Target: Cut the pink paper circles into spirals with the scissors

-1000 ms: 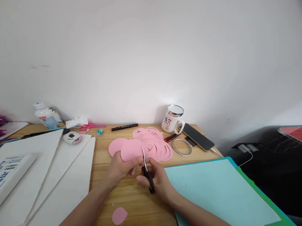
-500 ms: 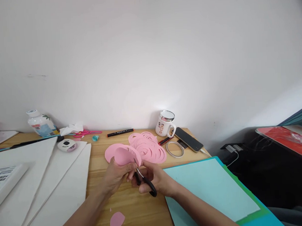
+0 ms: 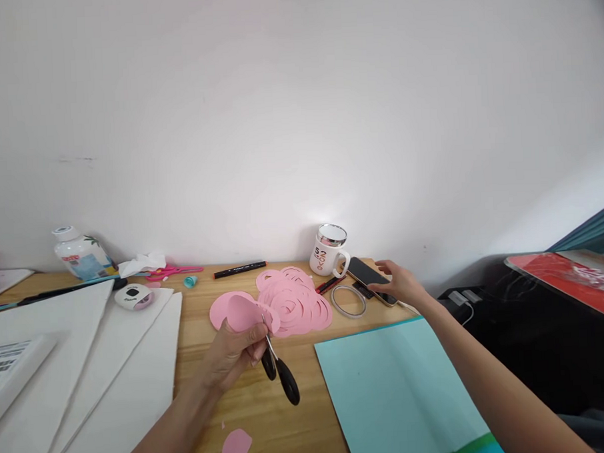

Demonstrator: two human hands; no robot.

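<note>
My left hand [image 3: 235, 351] is closed over the wooden desk [image 3: 269, 401], pinching a pink paper cutout [image 3: 243, 312] together with the black-handled scissors [image 3: 279, 373], whose handles hang down below the fingers. My right hand [image 3: 397, 284] has stretched out to the far right of the desk, with its fingers laid on the black phone [image 3: 370, 274]. A pile of pink paper rings and circles [image 3: 292, 300] lies just behind my left hand. A small pink oval scrap [image 3: 236, 446] rests on the desk near my left forearm.
A white mug [image 3: 328, 252], a tape ring [image 3: 348, 299], red pens [image 3: 329, 283] and a black marker [image 3: 240, 270] sit at the back. Cyan and green sheets [image 3: 399, 389] lie front right, white sheets [image 3: 88, 369] left. A bottle [image 3: 80, 253], pink scissors [image 3: 176, 270] and white punch [image 3: 133, 296] are back left.
My right hand has let go of the scissors and reached right to the phone. My left hand now holds both the pink cutout and the scissors.
</note>
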